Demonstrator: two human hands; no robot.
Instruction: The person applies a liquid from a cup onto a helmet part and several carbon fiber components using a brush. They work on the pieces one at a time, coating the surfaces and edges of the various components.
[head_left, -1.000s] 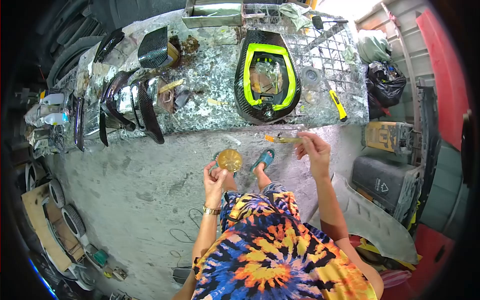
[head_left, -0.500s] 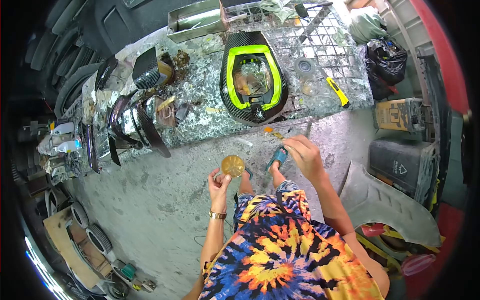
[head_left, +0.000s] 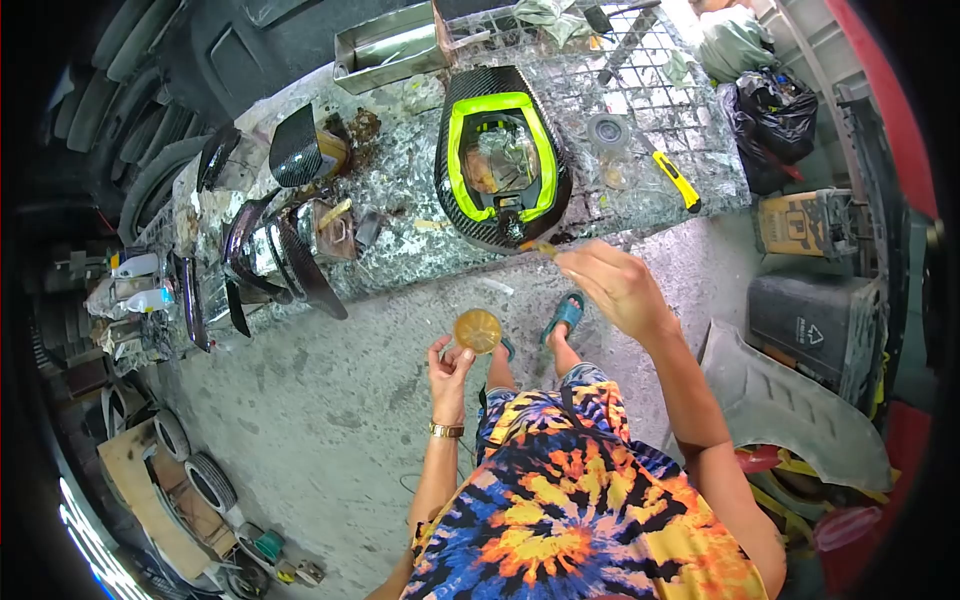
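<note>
My left hand grips a small round clear cup of amber liquid by its rim, out over the floor in front of the bench. Between the fingertips of my right hand is a small brush with an orange-tinted tip. In this view that tip overlaps the near edge of a black carbon-fibre part. The part lies on the bench, with bright yellow-green tape lining its large opening.
On the splattered bench lie a yellow utility knife, a round grey lid and a metal tray. Curved carbon-fibre pieces rest at the left. A grey fender panel and dark bin stand at right.
My right hand has moved the brush up and slightly left, bringing its tip to the part's near edge. My left hand and cup have shifted slightly right.
</note>
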